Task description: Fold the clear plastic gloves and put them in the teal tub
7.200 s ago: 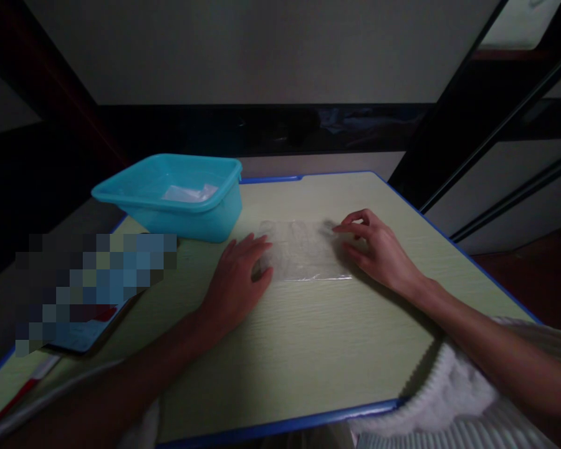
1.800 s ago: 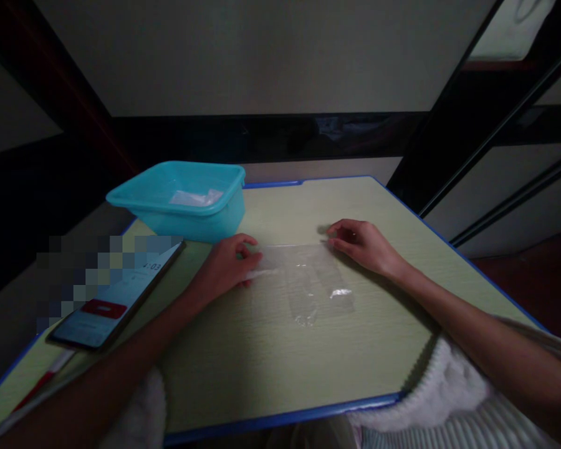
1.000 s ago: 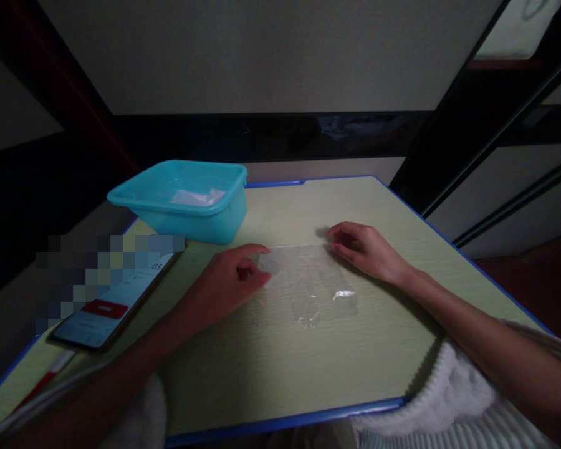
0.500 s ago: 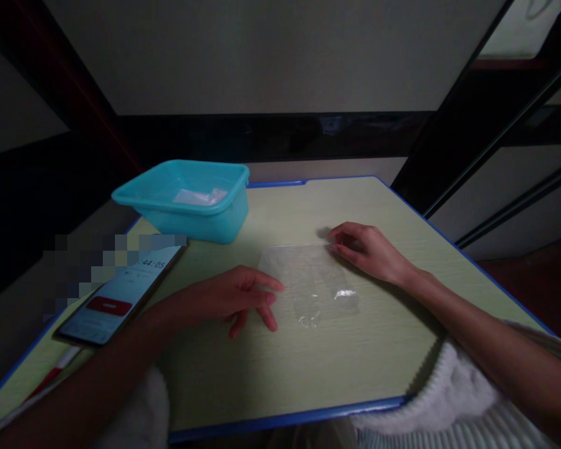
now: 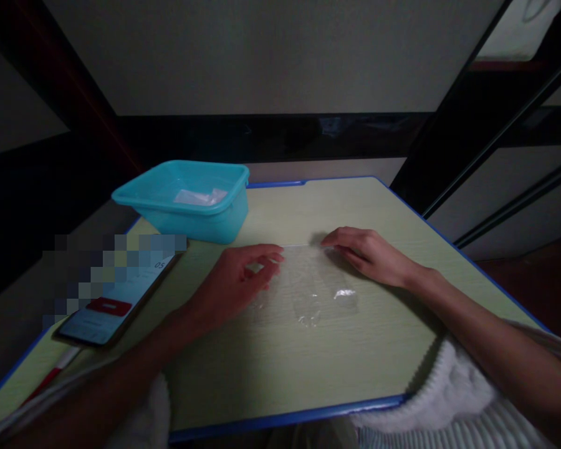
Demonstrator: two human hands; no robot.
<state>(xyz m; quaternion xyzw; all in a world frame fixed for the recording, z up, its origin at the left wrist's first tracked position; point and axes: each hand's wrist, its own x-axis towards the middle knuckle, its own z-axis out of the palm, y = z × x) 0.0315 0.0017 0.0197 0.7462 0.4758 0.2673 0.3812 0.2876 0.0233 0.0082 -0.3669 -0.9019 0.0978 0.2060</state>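
Observation:
A clear plastic bag (image 5: pixel 308 287) lies flat on the pale wooden table (image 5: pixel 280 368), creased and shiny near its lower edge. Over the bag's upper left part is my left hand (image 5: pixel 245 277), its fingers curved with a gap between thumb and forefinger, nothing visible between them. My right hand (image 5: pixel 369 252) rests at the bag's upper right corner, thumb and forefinger close together on the bag's edge.
At the back left stands a turquoise basket (image 5: pixel 191 215) with white and clear packets (image 5: pixel 199 197) inside. A phone (image 5: pixel 116 299) with a lit screen lies at the left, beside a red and white object (image 5: pixel 58 368). Blue trim edges the table.
My left hand has moved up and away from me to the bag's upper edge, its fingers now curved. My right hand has shifted slightly left along that edge.

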